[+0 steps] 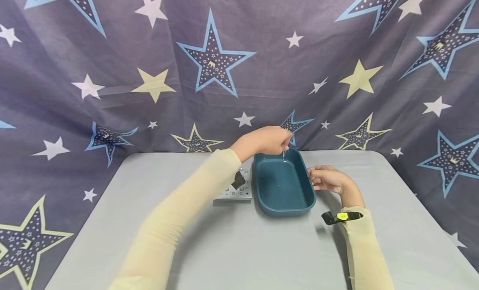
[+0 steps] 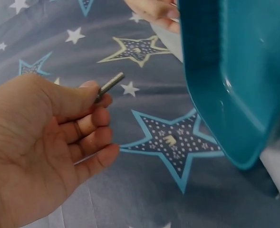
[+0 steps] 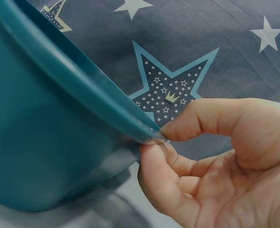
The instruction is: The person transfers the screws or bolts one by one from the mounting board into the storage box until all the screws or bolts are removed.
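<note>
A small metal screw point(image 2: 112, 84) is pinched between the thumb and fingers of my left hand point(image 1: 271, 140); its threaded shaft sticks out, and its other end is hidden by the fingertips. That hand is above the far end of a deep teal plastic bin point(image 1: 286, 186). On the bin's right side, my right hand point(image 1: 329, 180) pinches the rim between thumb and fingers, as the right wrist view shows up close. In the head view, the bin's visible floor shows only a tiny speck.
Left of the bin lies a silver metal plate point(image 1: 243, 194) with several studs or holes, partly covered by my left forearm. A black strap with a yellow tag point(image 1: 342, 216) is on my right wrist. A star-patterned curtain point(image 1: 224, 107) hangs behind the grey table point(image 1: 284, 252).
</note>
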